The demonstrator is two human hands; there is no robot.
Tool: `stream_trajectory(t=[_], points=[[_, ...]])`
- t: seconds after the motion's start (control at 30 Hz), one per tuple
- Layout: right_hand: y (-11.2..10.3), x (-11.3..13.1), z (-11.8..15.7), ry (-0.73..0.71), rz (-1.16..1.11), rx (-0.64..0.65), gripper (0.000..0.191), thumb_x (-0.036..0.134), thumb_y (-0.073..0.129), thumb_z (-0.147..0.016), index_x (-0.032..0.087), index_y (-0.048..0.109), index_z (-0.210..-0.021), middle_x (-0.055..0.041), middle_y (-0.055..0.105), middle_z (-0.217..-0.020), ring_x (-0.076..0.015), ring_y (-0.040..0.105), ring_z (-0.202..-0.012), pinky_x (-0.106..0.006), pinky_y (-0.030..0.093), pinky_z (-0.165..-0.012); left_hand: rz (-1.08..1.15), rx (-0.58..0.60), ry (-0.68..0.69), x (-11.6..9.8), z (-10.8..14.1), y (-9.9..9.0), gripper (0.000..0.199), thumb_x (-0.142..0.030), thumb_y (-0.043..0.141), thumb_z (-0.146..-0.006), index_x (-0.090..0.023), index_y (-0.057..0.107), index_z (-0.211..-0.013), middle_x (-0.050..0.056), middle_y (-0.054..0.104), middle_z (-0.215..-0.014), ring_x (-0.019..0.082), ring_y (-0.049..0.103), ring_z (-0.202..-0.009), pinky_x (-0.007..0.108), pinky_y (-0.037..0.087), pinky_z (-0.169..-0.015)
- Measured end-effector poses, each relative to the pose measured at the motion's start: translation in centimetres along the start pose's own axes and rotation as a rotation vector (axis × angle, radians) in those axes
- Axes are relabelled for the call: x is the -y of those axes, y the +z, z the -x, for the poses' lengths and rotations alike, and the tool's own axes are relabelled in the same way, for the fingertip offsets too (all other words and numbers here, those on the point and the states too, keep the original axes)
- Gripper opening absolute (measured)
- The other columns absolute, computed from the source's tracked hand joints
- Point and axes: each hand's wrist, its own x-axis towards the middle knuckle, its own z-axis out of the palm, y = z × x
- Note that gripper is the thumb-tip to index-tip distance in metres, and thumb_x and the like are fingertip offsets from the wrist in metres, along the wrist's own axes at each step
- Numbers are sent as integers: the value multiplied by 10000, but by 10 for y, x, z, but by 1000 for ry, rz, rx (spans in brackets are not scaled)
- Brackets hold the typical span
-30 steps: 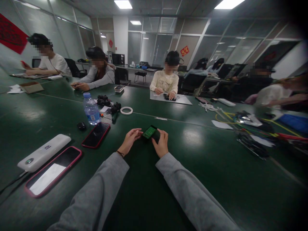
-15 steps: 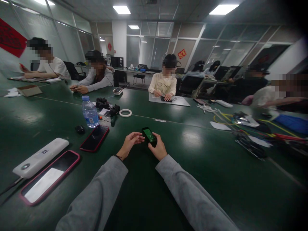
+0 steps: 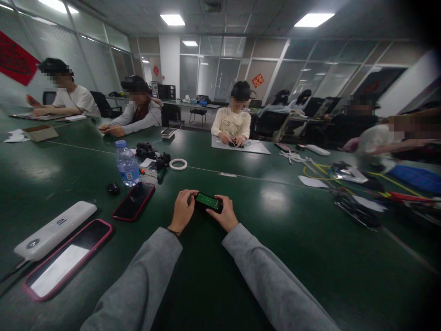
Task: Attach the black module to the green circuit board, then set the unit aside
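A small black phone (image 3: 208, 201) with a lit green screen is held sideways above the green table (image 3: 292, 239). My left hand (image 3: 183, 210) grips its left end, the thumb and fingers round the edge. At the other end, my right hand (image 3: 225, 214) has its fingers closed round the right edge. The screen faces up toward me. To the left lies a dark phone in a red case (image 3: 134, 201), with a black mouse-like object (image 3: 113, 188) beside it.
A water bottle (image 3: 127, 164), a tape ring (image 3: 178, 164), a white power bank (image 3: 55, 231) and a pink-cased phone (image 3: 69, 261) are on the left. Cables (image 3: 354, 207) lie at the right. Across the table sits a person (image 3: 231, 122); others sit around.
The phone has turned from slanted to nearly level across. My left hand, apart from it before, has closed on its left end. The view has shifted slightly.
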Motion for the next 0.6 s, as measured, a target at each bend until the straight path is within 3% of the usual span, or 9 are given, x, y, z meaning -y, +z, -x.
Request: stream_trajectory(t=[0.23, 0.47, 0.6], points=[[3, -6, 0, 12, 47, 40, 538, 355, 778, -621, 178, 483, -1035, -91, 490, -1028, -283, 471, -964, -480, 446, -822, 28, 20, -1, 0, 0, 1, 202, -151, 489, -799, -232, 659, -873, 57, 597, -909, 232, 490, -930, 395, 335, -922], [-7, 4, -4, 90, -354, 83, 544, 427, 735, -668, 197, 452, -1071, -41, 550, -988, -214, 545, -929, -391, 457, -855, -26, 6, -30, 1, 2, 0, 175, -136, 507, -773, -221, 646, -839, 54, 584, -865, 225, 496, -860, 407, 357, -888], [-12, 11, -7, 85, -461, 87, 558, 424, 740, -661, 191, 471, -1091, -64, 559, -1058, -223, 542, -1004, -399, 442, -910, 20, -11, -19, -6, 3, 1, 168, -184, 533, -781, -226, 651, -893, 66, 598, -923, 241, 496, -948, 418, 320, -952]])
